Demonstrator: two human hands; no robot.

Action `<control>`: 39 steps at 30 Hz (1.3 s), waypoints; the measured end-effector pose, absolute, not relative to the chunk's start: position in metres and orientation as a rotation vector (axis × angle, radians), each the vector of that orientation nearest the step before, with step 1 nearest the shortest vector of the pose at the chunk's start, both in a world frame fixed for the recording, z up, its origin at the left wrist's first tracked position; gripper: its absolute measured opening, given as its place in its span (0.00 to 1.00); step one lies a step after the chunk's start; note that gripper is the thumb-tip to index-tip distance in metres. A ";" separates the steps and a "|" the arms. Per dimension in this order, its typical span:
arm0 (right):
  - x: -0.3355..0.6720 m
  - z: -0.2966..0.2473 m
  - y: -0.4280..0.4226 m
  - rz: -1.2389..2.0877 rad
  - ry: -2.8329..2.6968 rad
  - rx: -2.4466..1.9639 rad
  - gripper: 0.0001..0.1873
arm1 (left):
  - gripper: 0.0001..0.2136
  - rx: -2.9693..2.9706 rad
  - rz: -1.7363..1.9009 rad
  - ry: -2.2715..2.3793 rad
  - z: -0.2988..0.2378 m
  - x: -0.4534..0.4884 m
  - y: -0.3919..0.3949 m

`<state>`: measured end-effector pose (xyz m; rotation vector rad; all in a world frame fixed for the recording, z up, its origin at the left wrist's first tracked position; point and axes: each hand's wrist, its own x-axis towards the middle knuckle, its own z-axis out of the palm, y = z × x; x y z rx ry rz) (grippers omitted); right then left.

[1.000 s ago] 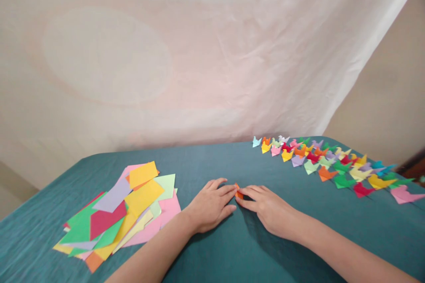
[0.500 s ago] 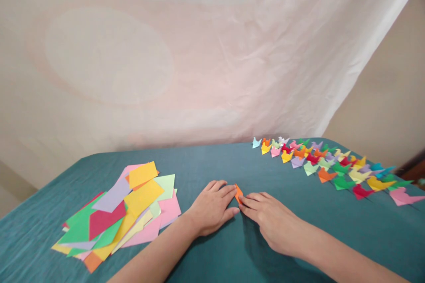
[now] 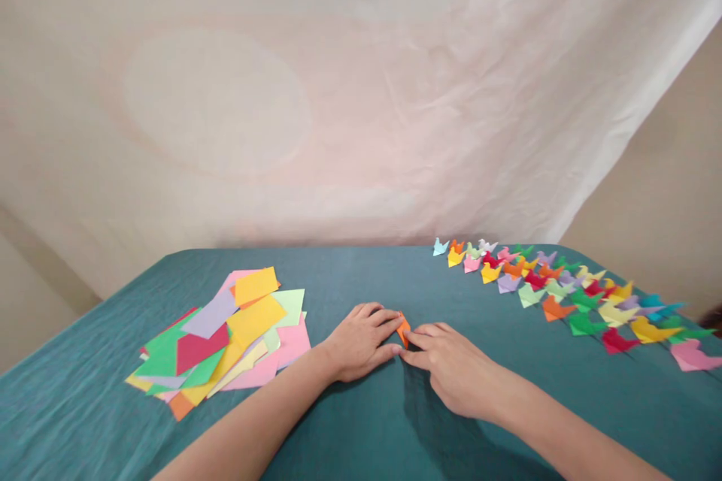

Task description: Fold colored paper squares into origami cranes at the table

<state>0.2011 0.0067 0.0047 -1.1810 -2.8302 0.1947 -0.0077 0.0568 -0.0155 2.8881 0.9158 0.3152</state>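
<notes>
A small, narrow folded piece of orange paper [image 3: 403,329] lies on the cloth between my hands. My left hand [image 3: 361,342] rests low on the table, its fingertips holding the paper's left edge and its thumb near the lower end. From the other side, my right hand [image 3: 451,364] grips the lower right part with forefinger and thumb. Its other fingers are curled and partly hidden. Fingertips cover some of the paper, so its full shape cannot be made out.
A loose pile of coloured paper sheets [image 3: 208,346] spreads over the left of the green tablecloth [image 3: 350,436]. Several rows of folded paper birds [image 3: 557,308] stand along the right side. Behind the table hangs a pale sheet [image 3: 350,113].
The view has shifted slightly. My right forefinger and thumb have spread apart, the thumb moving to the paper's lower end. The left hand stays against the orange paper.
</notes>
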 end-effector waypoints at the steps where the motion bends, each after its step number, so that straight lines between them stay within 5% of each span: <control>1: 0.201 0.005 0.006 0.196 -2.830 -1.179 0.24 | 0.21 2.882 0.313 0.919 -0.015 -0.008 0.057; 11: 0.196 0.003 -0.006 0.051 -2.824 -1.223 0.27 | 0.10 2.573 0.427 1.211 -0.009 0.018 0.062; 17: 0.185 -0.007 -0.013 -0.026 -2.803 -1.295 0.30 | 0.13 2.393 0.517 1.519 -0.024 0.032 0.071; 27: 0.212 0.012 0.032 0.392 -2.768 -1.094 0.15 | 0.08 2.354 0.501 1.494 -0.027 0.026 0.076; 35: 0.200 -0.029 0.040 0.500 -2.253 -1.206 0.03 | 0.07 2.348 0.561 1.439 -0.032 0.023 0.076; 39: 0.197 -0.046 0.042 0.650 -1.992 -1.225 0.16 | 0.05 2.326 0.587 1.387 -0.031 0.023 0.077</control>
